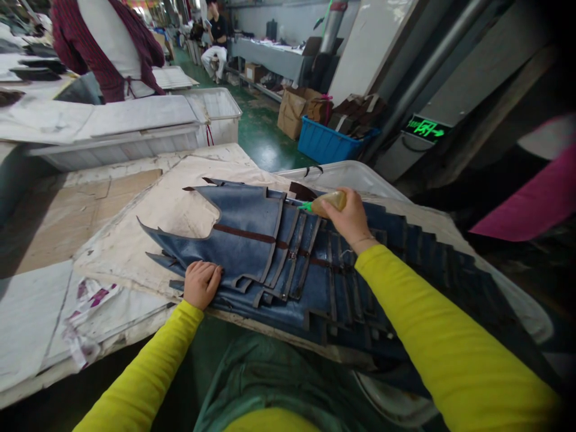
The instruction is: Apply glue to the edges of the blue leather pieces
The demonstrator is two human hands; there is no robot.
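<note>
Overlapping dark blue leather-like pieces (243,210) with dark edges lie in a long staggered row across the cloth-covered table. My right hand (350,221) is wrapped round a yellowish squeeze bottle (330,204) with a green nozzle. The bottle is tilted sideways, its tip pointing left just above the upper edges of the pieces; I cannot tell whether it touches them. On the near left edge of the top piece rests my left hand (202,284), fingers curled over it and partly hidden. A brown strip runs along the middle of the top pieces.
A pale cloth (130,210) covers the table, with purple-and-white scraps (85,312) at left. Beyond stand white bins (220,108), a filled blue crate (326,141) and a cardboard box (292,111). One person (108,48) stands at back left; another (216,42) sits farther off.
</note>
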